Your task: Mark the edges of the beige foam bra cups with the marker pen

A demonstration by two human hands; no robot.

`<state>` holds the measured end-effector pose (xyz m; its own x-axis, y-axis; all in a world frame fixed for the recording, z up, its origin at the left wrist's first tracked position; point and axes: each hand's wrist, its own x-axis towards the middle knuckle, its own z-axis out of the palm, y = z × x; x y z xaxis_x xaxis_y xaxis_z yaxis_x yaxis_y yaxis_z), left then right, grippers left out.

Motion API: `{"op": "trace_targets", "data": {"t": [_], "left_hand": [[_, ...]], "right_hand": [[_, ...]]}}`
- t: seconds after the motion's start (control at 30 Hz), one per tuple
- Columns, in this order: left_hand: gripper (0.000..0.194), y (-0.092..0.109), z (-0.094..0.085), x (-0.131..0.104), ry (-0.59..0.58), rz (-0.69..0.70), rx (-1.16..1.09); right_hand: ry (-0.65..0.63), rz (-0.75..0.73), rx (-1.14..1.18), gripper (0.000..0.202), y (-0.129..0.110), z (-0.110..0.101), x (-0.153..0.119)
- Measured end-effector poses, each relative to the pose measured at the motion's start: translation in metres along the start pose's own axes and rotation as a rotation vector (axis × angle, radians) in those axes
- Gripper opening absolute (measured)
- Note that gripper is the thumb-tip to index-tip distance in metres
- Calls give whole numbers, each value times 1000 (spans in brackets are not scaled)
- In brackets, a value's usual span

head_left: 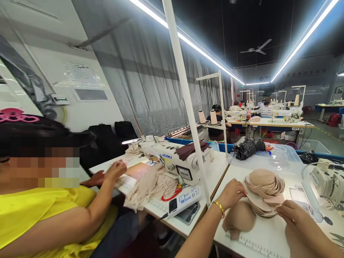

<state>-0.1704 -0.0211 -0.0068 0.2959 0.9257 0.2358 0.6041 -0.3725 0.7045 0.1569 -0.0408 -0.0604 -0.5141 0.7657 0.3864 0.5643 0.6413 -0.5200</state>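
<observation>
A stack of beige moulded bra cups (264, 178) sits on the white sewing table. My left hand (231, 193), with a gold bracelet at the wrist, pinches the edge of a cup on the stack's left side. On the opposite side, my right hand (292, 214) has thumb and fingers closed at the edge of a beige cup low in the pile. Another rounded cup (241, 216) lies under my left wrist, close to a printed ruler (255, 247). More beige material shows partly beneath my right forearm.
A sewing machine (326, 182) and scissors (337, 238) are at right. Behind the stack stand a clear plastic bin (282, 157) and a black bag (248, 147). At left, a co-worker in yellow (51, 222) sits at a JUKI machine (174, 157); a white pole (185, 89) rises between us.
</observation>
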Motion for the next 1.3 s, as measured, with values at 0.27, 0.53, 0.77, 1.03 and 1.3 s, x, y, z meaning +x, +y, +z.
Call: {"op": "trace_targets", "data": {"t": [0.27, 0.53, 0.77, 1.03, 1.3], "left_hand": [[34, 34, -23, -48, 230, -226, -512], [37, 3, 17, -122, 411, -538, -348], [37, 18, 16, -114, 589, -352, 127], [37, 74, 55, -100, 267, 97, 152], [58, 77, 69, -95, 72, 69, 202]], "right_hand": [[-10, 91, 105, 31, 2, -16, -10], [-41, 114, 161, 29, -8, -25, -16], [36, 50, 196, 31, -34, -38, -18], [142, 112, 201, 31, -73, -72, -38], [518, 873, 879, 58, 0, -30, -132]]}}
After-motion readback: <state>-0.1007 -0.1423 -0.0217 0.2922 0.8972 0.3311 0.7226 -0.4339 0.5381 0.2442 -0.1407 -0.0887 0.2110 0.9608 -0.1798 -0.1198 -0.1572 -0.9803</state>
